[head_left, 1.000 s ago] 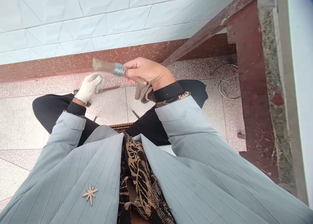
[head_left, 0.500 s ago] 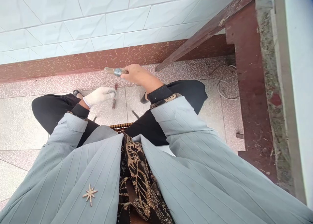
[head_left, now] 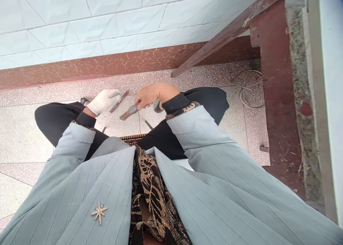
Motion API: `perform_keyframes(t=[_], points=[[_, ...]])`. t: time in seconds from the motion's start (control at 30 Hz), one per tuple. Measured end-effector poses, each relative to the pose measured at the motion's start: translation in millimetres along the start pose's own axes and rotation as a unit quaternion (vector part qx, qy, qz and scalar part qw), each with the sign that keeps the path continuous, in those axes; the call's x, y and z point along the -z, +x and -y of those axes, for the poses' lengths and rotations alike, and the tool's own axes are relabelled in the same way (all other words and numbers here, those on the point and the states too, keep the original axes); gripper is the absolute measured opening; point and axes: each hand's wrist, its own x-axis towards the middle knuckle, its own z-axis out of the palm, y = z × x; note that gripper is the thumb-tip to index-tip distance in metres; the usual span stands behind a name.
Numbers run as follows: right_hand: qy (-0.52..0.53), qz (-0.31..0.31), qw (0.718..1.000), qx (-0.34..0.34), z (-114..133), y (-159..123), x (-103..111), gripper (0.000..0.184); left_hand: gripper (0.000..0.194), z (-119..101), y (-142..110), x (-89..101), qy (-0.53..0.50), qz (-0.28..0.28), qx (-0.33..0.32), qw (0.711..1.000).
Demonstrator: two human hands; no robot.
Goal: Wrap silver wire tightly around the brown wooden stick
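My left hand wears a white knit glove, and its fingers are closed around a thin reddish-brown stick. The stick lies slantwise, its upper end to the right and its lower end toward my lap. My bare right hand grips a short tool wound with grey wire near my fingers. Its flat brownish end points down and left, below the stick and apart from it. The tool's handle is mostly hidden in my fist, so its exact kind is unclear.
Dark-trousered knees spread to both sides over a speckled tile floor. Ahead stands a white tiled wall with a reddish base. At right are a dark red wooden frame, its slanting brace and a loose pale cable.
My right hand has turned, swinging the wire-wound tool from pointing left near the wall to pointing down-left, closer to me. My left hand has shifted slightly up-left, and the stick has tilted from near upright to slanting.
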Motion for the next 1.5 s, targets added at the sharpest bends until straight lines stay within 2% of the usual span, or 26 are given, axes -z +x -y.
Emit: perform_keyframes(t=[0.07,0.1,0.17,0.23,0.27,0.33,0.43,0.5,0.6,0.67,0.77,0.9,1.0,1.07,1.13,1.17,1.2,1.27,1.3,1.33,1.37,1.4,1.43,1.5], points=[[0.112,-0.007,0.984,0.136,-1.6,-8.5,1.2,0.014,0.017,4.1,2.2,0.8,-0.009,-0.031,-0.003,0.999],[0.175,-0.047,0.964,0.195,-3.3,-12.8,2.3,0.013,0.018,5.5,3.2,0.6,-0.032,-0.052,-0.001,0.998],[0.299,-0.193,0.895,0.268,-7.9,-20.0,5.4,0.015,0.020,6.9,4.3,-1.1,-0.083,-0.079,0.004,0.993],[0.392,-0.332,0.816,0.265,-12.9,-23.3,9.1,0.022,0.024,6.4,3.8,-3.9,-0.108,-0.073,0.011,0.991],[0.421,-0.380,0.789,0.238,-15.2,-22.9,10.8,0.025,0.025,5.4,3.1,-5.3,-0.109,-0.053,0.011,0.993],[0.445,-0.435,0.766,0.163,-19.3,-17.9,13.4,0.029,0.025,2.0,1.1,-7.4,-0.105,-0.006,0.009,0.994],[0.437,-0.460,0.769,0.080,-24.9,-2.9,14.6,0.027,0.020,-6.8,-2.3,-6.9,-0.090,0.049,-0.005,0.995],[0.363,-0.469,0.805,0.030,-28.7,7.6,14.2,0.024,0.019,-14.8,-5.2,-4.2,-0.078,0.075,-0.002,0.994],[0.150,-0.465,0.870,-0.059,-31.6,18.7,12.7,0.018,0.017,-27.7,-10.6,0.5,-0.073,0.098,0.021,0.992],[0.025,-0.432,0.895,-0.105,-29.9,22.8,10.6,0.018,0.016,-33.1,-13.5,2.1,-0.074,0.106,0.028,0.991],[-0.095,-0.342,0.922,-0.156,-23.1,25.1,5.9,0.020,0.016,-31.3,-13.5,1.8,-0.063,0.095,0.018,0.993],[-0.139,-0.172,0.966,-0.134,-13.5,22.8,0.3,0.016,0.020,-14.9,-6.0,3.0,-0.001,0.003,-0.011,1.000],[-0.077,-0.064,0.992,-0.076,-8.6,15.1,-0.5,0.021,0.024,-4.8,-0.7,8.8,0.024,-0.049,-0.008,0.998],[-0.007,-0.027,1.000,-0.012,-6.7,4.5,1.1,0.019,0.022,-1.1,1.8,13.2,0.020,-0.080,0.008,0.997],[0.081,-0.026,0.993,0.075,-6.1,-10.3,3.8,0.012,0.020,1.6,3.8,15.6,-0.001,-0.112,0.025,0.993],[0.127,-0.043,0.982,0.133,-6.3,-18.4,5.1,0.012,0.020,2.8,4.7,15.6,-0.020,-0.127,0.032,0.991],[0.173,-0.080,0.965,0.180,-6.8,-26.1,6.3,0.019,0.020,3.9,5.3,14.7,-0.043,-0.135,0.036,0.989],[0.287,-0.213,0.899,0.253,-8.3,-37.7,7.9,0.035,0.021,5.0,5.5,10.3,-0.082,-0.117,0.039,0.989],[0.333,-0.278,0.860,0.268,-9.2,-40.5,8.5,0.038,0.021,4.5,4.9,7.2,-0.093,-0.093,0.037,0.991],[0.371,-0.336,0.824,0.265,-10.4,-41.0,9.1,0.037,0.020,3.3,3.9,3.9,-0.097,-0.064,0.034,0.993],[0.395,-0.381,0.801,0.240,-11.7,-39.2,9.8,0.033,0.020,1.0,2.5,0.6,-0.099,-0.030,0.030,0.994],[0.403,-0.414,0.792,0.198,-13.2,-35.6,10.7,0.028,0.020,-2.1,0.8,-2.1,-0.102,0.004,0.026,0.994],[0.395,-0.437,0.795,0.144,-14.9,-30.8,11.8,0.023,0.019,-6.1,-1.1,-4.2,-0.107,0.033,0.021,0.994],[0.326,-0.458,0.827,0.035,-18.3,-19.8,14.3,0.018,0.019,-15.1,-4.9,-5.5,-0.119,0.081,0.011,0.990]])
